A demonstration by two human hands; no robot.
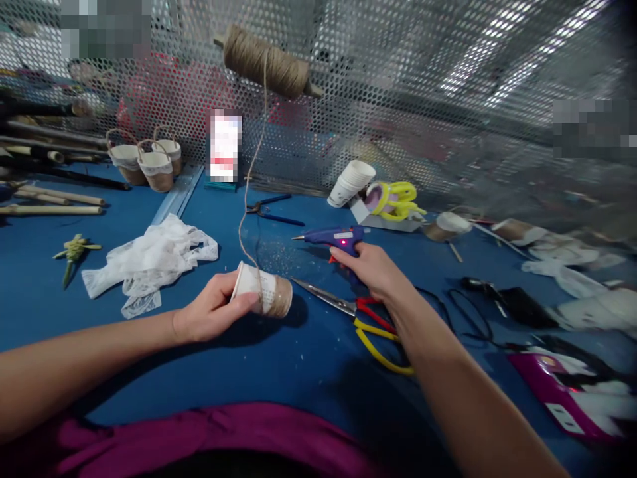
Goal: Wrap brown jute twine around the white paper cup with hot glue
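My left hand (pixel 212 309) is closed around a paper cup (pixel 269 292) lying on its side, its mouth to the left. Twine is wound around the cup's base end, and a strand of twine (pixel 242 219) runs from it up to a spool of twine (pixel 263 63) on the mesh. In my right hand (pixel 371 269) is a blue glue gun (pixel 328 236) with a lit red light, its nozzle pointing left over the table. Scissors (pixel 348 309) with red and yellow handles lie just below the glue gun, partly behind my right forearm.
White lace (pixel 154 259) lies left of the cup. Small twine baskets (pixel 158 174), a phone (pixel 223 146), pliers (pixel 276 211) and stacked paper cups (pixel 351 182) stand or lie along the back. A purple power strip (pixel 540 392) and cables are at right; sticks (pixel 54 210) lie at left.
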